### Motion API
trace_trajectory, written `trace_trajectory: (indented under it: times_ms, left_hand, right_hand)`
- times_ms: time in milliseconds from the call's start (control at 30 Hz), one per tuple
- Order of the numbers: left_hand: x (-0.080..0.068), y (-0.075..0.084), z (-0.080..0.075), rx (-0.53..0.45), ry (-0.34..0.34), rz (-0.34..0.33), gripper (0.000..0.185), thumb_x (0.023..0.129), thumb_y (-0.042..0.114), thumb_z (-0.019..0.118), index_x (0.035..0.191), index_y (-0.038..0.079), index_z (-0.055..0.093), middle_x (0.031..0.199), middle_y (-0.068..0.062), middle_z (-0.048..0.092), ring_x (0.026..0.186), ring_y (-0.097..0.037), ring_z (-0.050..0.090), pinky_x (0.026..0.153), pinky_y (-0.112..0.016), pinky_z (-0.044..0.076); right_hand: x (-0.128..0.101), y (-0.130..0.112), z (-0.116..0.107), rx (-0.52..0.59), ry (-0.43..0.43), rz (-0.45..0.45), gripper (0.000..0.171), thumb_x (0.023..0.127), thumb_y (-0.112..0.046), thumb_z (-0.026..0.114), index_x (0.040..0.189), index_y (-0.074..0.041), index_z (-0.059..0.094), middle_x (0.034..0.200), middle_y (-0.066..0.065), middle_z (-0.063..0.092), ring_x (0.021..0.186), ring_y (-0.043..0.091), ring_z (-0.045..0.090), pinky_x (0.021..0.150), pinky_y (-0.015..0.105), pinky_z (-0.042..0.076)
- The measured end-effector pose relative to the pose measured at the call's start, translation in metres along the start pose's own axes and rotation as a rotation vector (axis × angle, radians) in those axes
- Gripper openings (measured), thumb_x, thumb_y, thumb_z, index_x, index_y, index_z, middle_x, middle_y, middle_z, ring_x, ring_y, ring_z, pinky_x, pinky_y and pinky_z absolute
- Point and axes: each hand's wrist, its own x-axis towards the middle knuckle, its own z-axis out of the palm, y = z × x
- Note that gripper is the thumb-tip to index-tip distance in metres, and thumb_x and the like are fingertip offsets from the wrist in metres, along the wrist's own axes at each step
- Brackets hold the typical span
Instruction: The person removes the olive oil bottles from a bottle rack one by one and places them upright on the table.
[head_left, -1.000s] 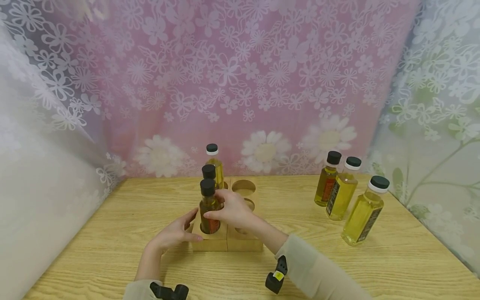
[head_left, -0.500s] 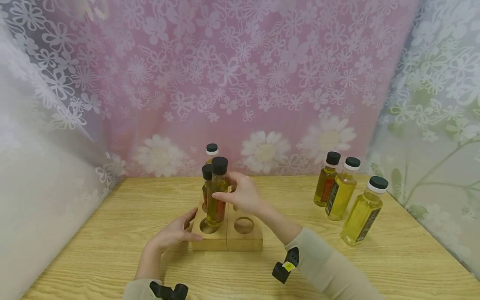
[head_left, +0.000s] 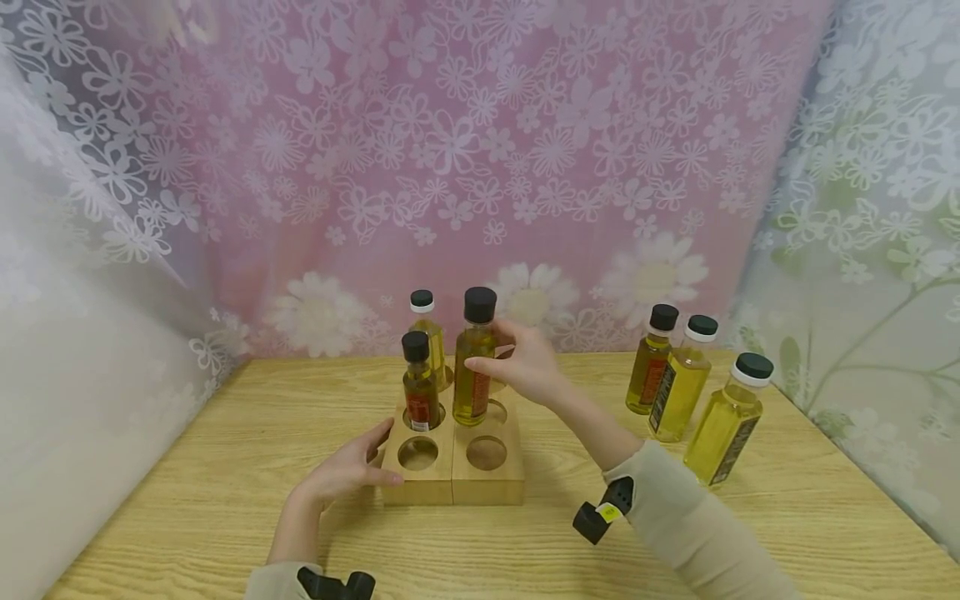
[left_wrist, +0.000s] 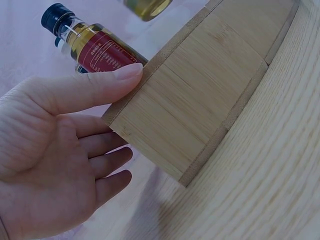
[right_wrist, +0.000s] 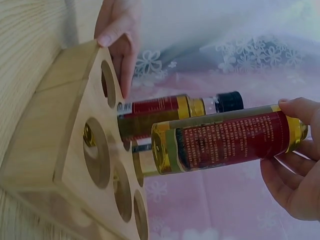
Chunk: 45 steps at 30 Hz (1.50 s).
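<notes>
My right hand [head_left: 527, 367] pinches an oil bottle [head_left: 472, 375] with a black cap and red label between thumb and fingers. The bottle hangs upright above the middle right hole of a wooden bottle rack [head_left: 487, 490], its base clear of the rack in the right wrist view. My left hand [left_wrist: 60, 145] rests its thumb on the rack's front left corner, the other fingers extended beside it. A second red-labelled oil bottle [head_left: 421, 392] stands in the middle left hole. Behind it, a clear bottle of yellow oil [head_left: 427, 329] with a dark green cap stands in the rear left hole.
Three more oil bottles stand on the table at the right: a darker one [head_left: 649, 367] at the back, a yellow one [head_left: 681, 383] beside it and another yellow one [head_left: 726, 433] nearer. The rack's front left hole [head_left: 417, 453] and front right hole [head_left: 486, 452] hold no bottle.
My right hand has lifted the red-labelled oil bottle out of the front left hole and carried it right and back over the right column. My left hand has stayed at the rack.
</notes>
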Motion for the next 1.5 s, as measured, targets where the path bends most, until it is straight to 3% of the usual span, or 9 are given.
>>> trace_trajectory:
  times_ms: [267, 767, 967, 1233, 1500]
  left_hand:
    - [0.001, -0.001, -0.001, 0.008, -0.001, 0.014, 0.099, 0.078, 0.018, 0.074, 0.148, -0.002, 0.007, 0.152, -0.022, 0.006, 0.135, -0.047, 0.008, 0.107, -0.057, 0.014]
    - [0.001, 0.0, -0.001, 0.003, -0.008, 0.014, 0.1, 0.078, 0.019, 0.074, 0.147, -0.004, 0.006, 0.152, -0.022, 0.004, 0.135, -0.046, 0.007, 0.107, -0.058, 0.014]
    - [0.001, 0.001, 0.0, -0.003, -0.014, 0.02, 0.1, 0.078, 0.018, 0.074, 0.147, -0.004, 0.005, 0.152, -0.022, 0.004, 0.135, -0.046, 0.006, 0.107, -0.057, 0.014]
    - [0.0, 0.003, 0.0, 0.002, -0.013, 0.027, 0.097, 0.08, 0.015, 0.072, 0.147, -0.003, 0.005, 0.152, -0.023, 0.004, 0.135, -0.047, 0.008, 0.106, -0.058, 0.015]
    - [0.001, 0.001, -0.001, 0.005, -0.014, 0.027, 0.099, 0.079, 0.017, 0.073, 0.147, -0.003, 0.005, 0.152, -0.022, 0.003, 0.136, -0.045, 0.006, 0.107, -0.057, 0.014]
  right_hand:
    - [-0.001, 0.018, -0.025, 0.012, 0.032, 0.044, 0.045, 0.081, -0.019, 0.072, 0.122, -0.004, 0.059, 0.112, 0.013, 0.062, 0.098, 0.028, 0.06, 0.08, 0.039, 0.052]
    - [-0.009, 0.064, -0.066, 0.044, 0.047, 0.254, 0.064, 0.085, -0.027, 0.069, 0.139, -0.005, 0.043, 0.135, 0.018, 0.045, 0.117, 0.037, 0.047, 0.09, 0.05, 0.045]
    - [-0.01, 0.082, -0.074, 0.026, 0.045, 0.323, 0.073, 0.084, -0.035, 0.069, 0.143, -0.007, 0.037, 0.142, 0.018, 0.037, 0.122, 0.036, 0.042, 0.094, 0.052, 0.042]
    - [-0.01, 0.104, -0.076, 0.037, 0.062, 0.332, 0.06, 0.085, -0.031, 0.068, 0.137, -0.01, 0.045, 0.137, 0.016, 0.044, 0.123, 0.036, 0.041, 0.094, 0.054, 0.04]
    - [-0.01, 0.122, -0.08, 0.017, 0.082, 0.367, 0.06, 0.085, -0.031, 0.068, 0.137, -0.009, 0.046, 0.136, 0.017, 0.045, 0.123, 0.036, 0.042, 0.095, 0.054, 0.04]
